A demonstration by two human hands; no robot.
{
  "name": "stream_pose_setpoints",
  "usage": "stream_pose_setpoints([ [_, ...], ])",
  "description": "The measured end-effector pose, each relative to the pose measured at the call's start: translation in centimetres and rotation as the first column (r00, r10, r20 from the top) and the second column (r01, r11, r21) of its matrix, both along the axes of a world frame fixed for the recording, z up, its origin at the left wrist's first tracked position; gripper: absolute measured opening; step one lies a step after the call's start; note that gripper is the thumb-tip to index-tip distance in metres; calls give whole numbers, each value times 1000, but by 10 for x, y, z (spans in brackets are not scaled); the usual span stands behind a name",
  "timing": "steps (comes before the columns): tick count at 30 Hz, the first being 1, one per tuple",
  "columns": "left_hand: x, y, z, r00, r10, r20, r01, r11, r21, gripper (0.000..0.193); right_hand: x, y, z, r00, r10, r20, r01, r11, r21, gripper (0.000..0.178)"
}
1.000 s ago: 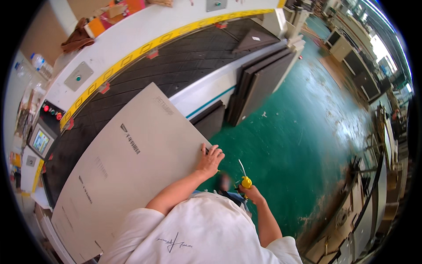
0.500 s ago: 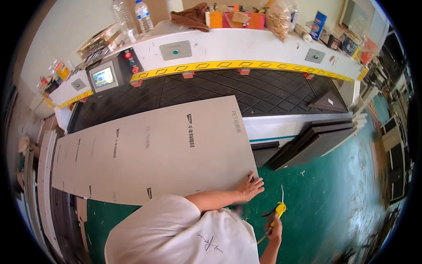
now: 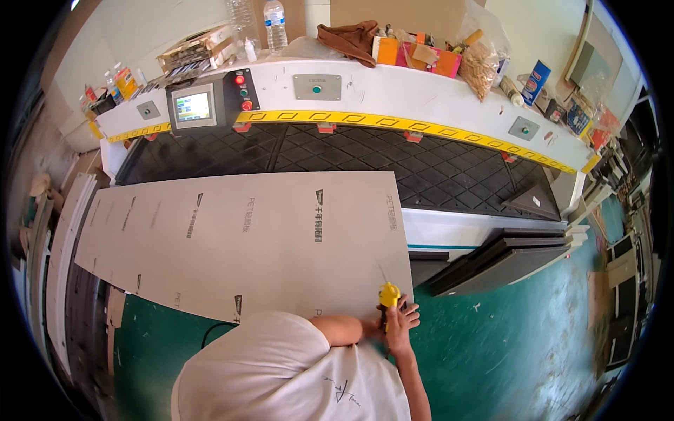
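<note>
A large pale board (image 3: 281,245) with dark print lies before me, its far side over the black machine bed. My left hand (image 3: 412,316) is at its near right corner, partly hidden behind my right hand. The fingers that show there are spread. In my right hand (image 3: 398,335), a yellow air blow gun (image 3: 389,293) is gripped, its thin nozzle pointing away from me over the board's right end.
Behind the board runs a white machine beam (image 3: 393,88) with a yellow strip, a control screen (image 3: 192,107) and buttons. Bottles, a brown cloth (image 3: 347,42) and boxes crowd its top. Dark panels (image 3: 502,259) are stacked at right above the green floor; long boards (image 3: 63,238) stand at left.
My right hand has brought the blow gun up and left, from beside my body to over the board's corner. The left hand stays at that corner. The view has shifted.
</note>
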State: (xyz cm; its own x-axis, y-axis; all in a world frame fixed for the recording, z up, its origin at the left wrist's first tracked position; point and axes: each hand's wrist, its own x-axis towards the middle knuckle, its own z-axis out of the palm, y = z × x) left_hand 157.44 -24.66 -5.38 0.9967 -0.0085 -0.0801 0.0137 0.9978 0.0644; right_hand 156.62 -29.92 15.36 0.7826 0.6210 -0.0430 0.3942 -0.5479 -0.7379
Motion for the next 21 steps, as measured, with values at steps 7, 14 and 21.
stream_pose_setpoints([
  [7, 19, -27, -13, 948, 266, 172, -238, 956, -169, 60, 3, 21, 43, 969, 31, -246, -72, 984, -160, 48],
  [14, 24, -47, -30, 925, 363, 111, -335, 918, -214, 65, -1, 14, -8, 994, 11, 110, 14, 975, -223, 50],
  [21, 5, -21, -19, 990, 100, 97, -112, 987, 119, 48, 0, 14, 14, 950, -160, -267, 214, 959, 187, 43],
])
